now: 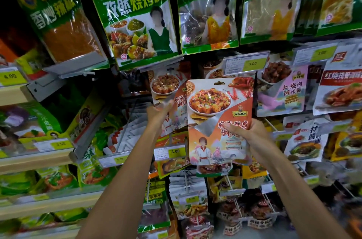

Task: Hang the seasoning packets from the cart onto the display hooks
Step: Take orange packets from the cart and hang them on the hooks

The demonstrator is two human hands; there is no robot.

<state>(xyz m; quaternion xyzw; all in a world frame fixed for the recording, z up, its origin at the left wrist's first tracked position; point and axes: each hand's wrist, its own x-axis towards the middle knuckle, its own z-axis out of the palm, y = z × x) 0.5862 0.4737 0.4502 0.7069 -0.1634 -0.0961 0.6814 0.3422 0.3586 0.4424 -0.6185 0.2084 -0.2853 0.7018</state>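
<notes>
My right hand [246, 137] grips an orange mapo tofu seasoning packet [217, 105] by its right edge and holds it upright in front of the display. Its hang hole is at the top, just below a price tag [245, 64]. My left hand [159, 111] reaches to the left of it and touches the matching packets [166, 86] that hang on a hook [170, 71] behind. Whether the left hand grips a packet or only steadies it, I cannot tell. The cart is out of view.
Large green seasoning bags [137, 13] hang in a row above. Pink and white sauce packets [284, 90] hang at the right. More packets on hooks [188, 195] fill the lower rows. Wooden shelves [29, 162] with green bags stand at the left.
</notes>
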